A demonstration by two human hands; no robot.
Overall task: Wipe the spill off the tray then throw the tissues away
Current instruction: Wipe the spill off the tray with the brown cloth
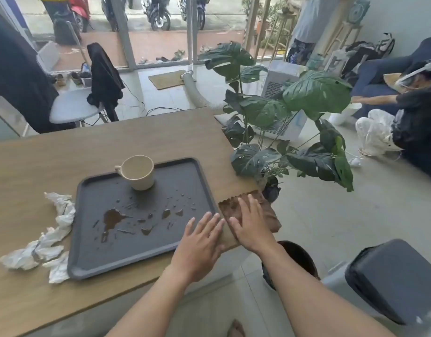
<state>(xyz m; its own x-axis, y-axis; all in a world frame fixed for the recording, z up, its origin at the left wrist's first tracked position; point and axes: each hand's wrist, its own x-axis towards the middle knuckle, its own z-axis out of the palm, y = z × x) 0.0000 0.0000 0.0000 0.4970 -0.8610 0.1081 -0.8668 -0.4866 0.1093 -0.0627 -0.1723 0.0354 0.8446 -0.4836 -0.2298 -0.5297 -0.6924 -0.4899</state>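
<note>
A dark grey tray (92, 263) lies on the wooden table (39, 156). A brown spill (113, 217) with scattered drops covers the tray's middle. A beige cup (139, 172) stands at the tray's far edge. Crumpled white tissues (46, 239) lie on the table, left of the tray. A brown pack of tissues (268, 215) sits at the table's right corner. My right hand (249, 222) rests flat on that pack, fingers spread. My left hand (202, 242) hovers open over the tray's right rim, beside the pack.
A dark round bin (299, 259) stands on the floor under the table's right corner. A grey case (392, 276) sits at the lower right. A large leafy plant (294, 113) grows just beyond the table corner. A person (413, 113) sits at the far right.
</note>
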